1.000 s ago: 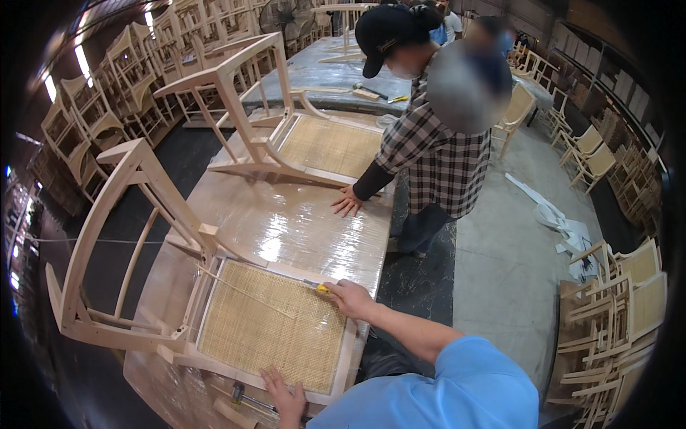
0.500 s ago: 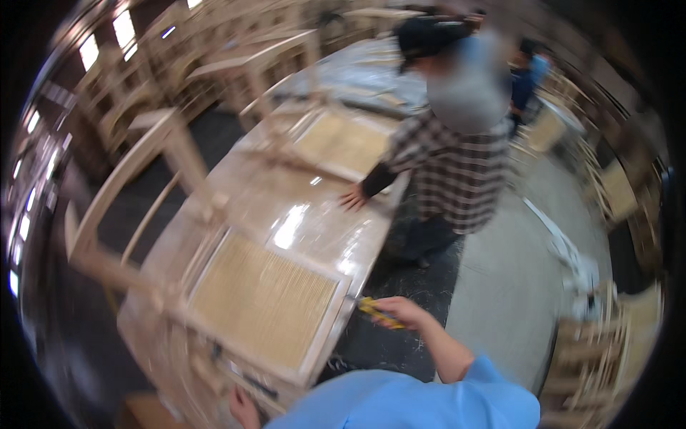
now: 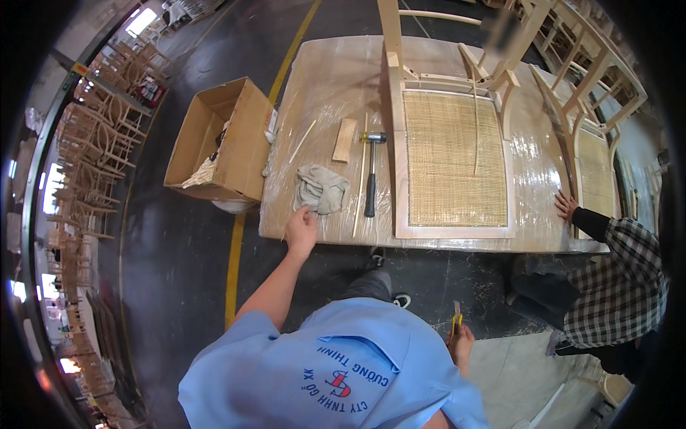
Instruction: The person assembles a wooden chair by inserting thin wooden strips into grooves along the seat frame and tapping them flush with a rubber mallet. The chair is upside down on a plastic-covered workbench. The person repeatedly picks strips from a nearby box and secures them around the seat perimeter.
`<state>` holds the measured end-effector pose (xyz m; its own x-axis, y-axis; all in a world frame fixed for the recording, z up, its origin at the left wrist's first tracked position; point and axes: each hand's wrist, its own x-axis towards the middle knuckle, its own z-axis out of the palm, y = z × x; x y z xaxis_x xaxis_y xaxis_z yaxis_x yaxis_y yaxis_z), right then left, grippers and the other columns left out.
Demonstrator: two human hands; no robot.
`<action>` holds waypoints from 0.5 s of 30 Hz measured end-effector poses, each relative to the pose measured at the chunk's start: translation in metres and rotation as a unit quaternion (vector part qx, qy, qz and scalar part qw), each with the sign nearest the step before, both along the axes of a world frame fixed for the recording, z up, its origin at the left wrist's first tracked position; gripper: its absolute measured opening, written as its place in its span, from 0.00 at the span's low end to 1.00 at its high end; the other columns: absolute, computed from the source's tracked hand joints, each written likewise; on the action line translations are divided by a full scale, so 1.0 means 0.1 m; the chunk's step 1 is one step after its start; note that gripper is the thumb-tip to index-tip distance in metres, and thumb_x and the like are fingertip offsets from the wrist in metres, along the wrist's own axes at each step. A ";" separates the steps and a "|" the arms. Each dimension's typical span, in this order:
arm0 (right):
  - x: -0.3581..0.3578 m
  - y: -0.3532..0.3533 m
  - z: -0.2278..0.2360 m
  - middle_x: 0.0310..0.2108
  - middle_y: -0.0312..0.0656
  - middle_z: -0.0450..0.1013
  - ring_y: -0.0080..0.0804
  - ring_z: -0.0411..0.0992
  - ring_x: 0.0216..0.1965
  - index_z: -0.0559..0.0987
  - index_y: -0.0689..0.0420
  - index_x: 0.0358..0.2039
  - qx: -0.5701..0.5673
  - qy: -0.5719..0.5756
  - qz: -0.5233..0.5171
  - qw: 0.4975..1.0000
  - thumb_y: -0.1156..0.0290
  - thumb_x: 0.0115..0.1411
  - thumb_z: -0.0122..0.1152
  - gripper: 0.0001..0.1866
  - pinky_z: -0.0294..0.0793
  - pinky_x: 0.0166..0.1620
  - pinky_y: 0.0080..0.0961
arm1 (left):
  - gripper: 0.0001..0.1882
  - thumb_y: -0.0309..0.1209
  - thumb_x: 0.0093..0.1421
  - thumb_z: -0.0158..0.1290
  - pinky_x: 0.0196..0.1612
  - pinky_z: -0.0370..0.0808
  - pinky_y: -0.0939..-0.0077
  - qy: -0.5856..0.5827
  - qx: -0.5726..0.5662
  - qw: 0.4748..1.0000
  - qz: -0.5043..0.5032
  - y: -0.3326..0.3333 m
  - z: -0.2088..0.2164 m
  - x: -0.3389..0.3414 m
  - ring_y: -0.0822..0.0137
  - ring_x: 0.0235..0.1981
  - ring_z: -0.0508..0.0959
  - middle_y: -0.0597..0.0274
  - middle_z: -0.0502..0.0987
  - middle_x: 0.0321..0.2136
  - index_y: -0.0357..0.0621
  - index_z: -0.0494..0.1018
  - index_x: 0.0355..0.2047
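My left hand [image 3: 301, 230] reaches over the table's near edge, its fingertips pinched at the lower left edge of a crumpled grey cloth [image 3: 321, 189]. The cloth lies on the table. Low at my right side, my right hand [image 3: 463, 344] is closed around a yellow utility knife [image 3: 456, 322], its blade pointing up and away from the table's chairs. Right of the cloth lies a hammer [image 3: 371, 171] with a black handle and a yellow-and-silver head. Beyond it a pale wooden chair rests with its woven cane panel [image 3: 457, 164] facing up.
The plastic-wrapped table [image 3: 532, 207] also carries a wood block [image 3: 344, 140] and thin strips [image 3: 303, 140]. An open cardboard box [image 3: 243, 154] stands off its left end. At right, a co-worker in a checked shirt [image 3: 614, 286] has a hand on the table near another chair [image 3: 597, 168].
My view has swung towards the table's left end. My right hand has drawn the knife back from the cane panel's edge to my side. My left hand is now at the cloth.
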<state>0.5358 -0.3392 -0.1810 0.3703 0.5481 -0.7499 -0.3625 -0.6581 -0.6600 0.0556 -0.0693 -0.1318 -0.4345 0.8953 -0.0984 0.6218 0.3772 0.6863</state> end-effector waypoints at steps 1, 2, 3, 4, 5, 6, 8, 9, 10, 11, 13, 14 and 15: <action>0.03 0.19 0.09 0.27 0.42 0.77 0.28 0.70 0.17 0.75 0.59 0.58 0.020 -0.004 0.024 1.000 0.62 0.77 0.49 0.18 0.69 0.19 0.26 | 0.23 0.34 0.64 0.59 0.53 0.79 0.59 0.047 -0.008 0.999 0.003 0.08 -0.04 0.04 0.45 0.46 0.84 0.44 0.84 0.44 0.46 0.77 0.59; 0.01 0.39 0.20 0.27 0.41 0.77 0.27 0.70 0.17 0.76 0.59 0.58 0.028 -0.007 0.070 0.997 0.61 0.76 0.49 0.19 0.69 0.19 0.25 | 0.26 0.34 0.63 0.60 0.55 0.78 0.58 0.095 -0.016 0.995 -0.001 0.17 -0.06 0.05 0.43 0.48 0.83 0.43 0.83 0.47 0.46 0.75 0.61; -0.05 0.61 0.32 0.27 0.40 0.77 0.25 0.70 0.17 0.76 0.59 0.59 0.037 -0.008 0.115 0.993 0.61 0.76 0.49 0.19 0.69 0.19 0.24 | 0.29 0.35 0.62 0.61 0.56 0.77 0.58 0.144 -0.022 0.989 -0.005 0.27 -0.08 0.03 0.41 0.50 0.81 0.42 0.82 0.50 0.46 0.73 0.63; -0.22 0.91 0.43 0.27 0.39 0.77 0.25 0.70 0.17 0.77 0.58 0.59 0.054 0.024 0.138 0.989 0.61 0.76 0.49 0.19 0.69 0.19 0.24 | 0.32 0.34 0.60 0.63 0.58 0.76 0.58 0.129 -0.027 0.991 -0.021 0.34 -0.08 -0.16 0.40 0.52 0.81 0.41 0.80 0.52 0.45 0.71 0.65; -0.44 1.22 0.53 0.27 0.39 0.77 0.24 0.70 0.17 0.77 0.57 0.59 0.072 0.056 0.162 0.983 0.61 0.77 0.49 0.19 0.69 0.19 0.23 | 0.34 0.34 0.59 0.64 0.59 0.76 0.57 0.114 -0.032 0.992 -0.037 0.40 -0.07 -0.35 0.40 0.53 0.80 0.39 0.78 0.55 0.45 0.69 0.66; -0.61 1.53 0.65 0.28 0.38 0.78 0.23 0.69 0.17 0.77 0.56 0.59 0.080 0.064 0.206 0.973 0.61 0.77 0.49 0.19 0.68 0.19 0.22 | 0.37 0.34 0.58 0.66 0.60 0.75 0.56 0.088 -0.037 0.994 -0.057 0.49 -0.09 -0.43 0.39 0.55 0.79 0.38 0.76 0.57 0.44 0.67 0.67; -0.96 2.00 0.77 0.28 0.37 0.78 0.23 0.69 0.17 0.77 0.55 0.60 0.084 0.095 0.265 0.956 0.61 0.76 0.50 0.19 0.68 0.19 0.20 | 0.39 0.31 0.56 0.68 0.59 0.76 0.57 0.006 -0.023 0.995 -0.093 0.56 -0.16 -0.44 0.42 0.54 0.80 0.37 0.76 0.57 0.42 0.66 0.67; -1.21 2.24 0.79 0.28 0.38 0.78 0.23 0.69 0.18 0.76 0.56 0.60 0.070 0.114 0.268 0.954 0.61 0.77 0.50 0.19 0.68 0.20 0.20 | 0.40 0.30 0.55 0.69 0.58 0.76 0.58 -0.034 -0.018 0.993 -0.108 0.58 -0.18 -0.46 0.44 0.54 0.80 0.36 0.76 0.56 0.41 0.66 0.66; -1.47 2.44 0.76 0.28 0.38 0.77 0.23 0.69 0.18 0.77 0.57 0.60 0.097 0.156 0.277 0.943 0.62 0.77 0.50 0.18 0.69 0.21 0.21 | 0.39 0.26 0.55 0.68 0.56 0.78 0.59 -0.079 -0.026 0.989 -0.120 0.59 -0.19 -0.50 0.47 0.53 0.80 0.39 0.75 0.57 0.41 0.65 0.67; -1.71 2.61 0.66 0.31 0.39 0.78 0.24 0.71 0.19 0.77 0.57 0.58 0.135 0.160 0.288 0.934 0.61 0.76 0.51 0.18 0.70 0.22 0.21 | 0.39 0.21 0.55 0.66 0.54 0.80 0.60 -0.129 -0.035 0.981 -0.139 0.62 -0.19 -0.49 0.50 0.53 0.81 0.41 0.74 0.57 0.40 0.64 0.67; -2.23 2.97 0.62 0.30 0.39 0.77 0.25 0.71 0.20 0.77 0.58 0.57 0.138 0.161 0.354 0.911 0.61 0.76 0.51 0.17 0.70 0.22 0.23 | 0.38 0.16 0.56 0.63 0.49 0.82 0.63 -0.259 -0.052 0.957 -0.115 0.58 -0.20 -0.60 0.54 0.50 0.82 0.46 0.73 0.55 0.41 0.63 0.67; -2.46 3.07 0.51 0.28 0.39 0.77 0.24 0.70 0.18 0.78 0.57 0.55 0.137 0.205 0.305 0.920 0.61 0.76 0.52 0.16 0.70 0.22 0.24 | 0.38 0.13 0.56 0.61 0.46 0.83 0.65 -0.330 -0.060 0.936 -0.110 0.61 -0.20 -0.57 0.56 0.48 0.82 0.48 0.73 0.54 0.42 0.63 0.67; -2.68 3.20 0.50 0.26 0.37 0.76 0.25 0.69 0.17 0.79 0.58 0.54 0.140 0.231 0.339 0.901 0.62 0.76 0.50 0.16 0.70 0.21 0.25 | 0.38 0.12 0.56 0.60 0.44 0.83 0.66 -0.319 -0.071 0.938 -0.114 0.60 -0.20 -0.66 0.57 0.46 0.82 0.50 0.72 0.52 0.42 0.63 0.67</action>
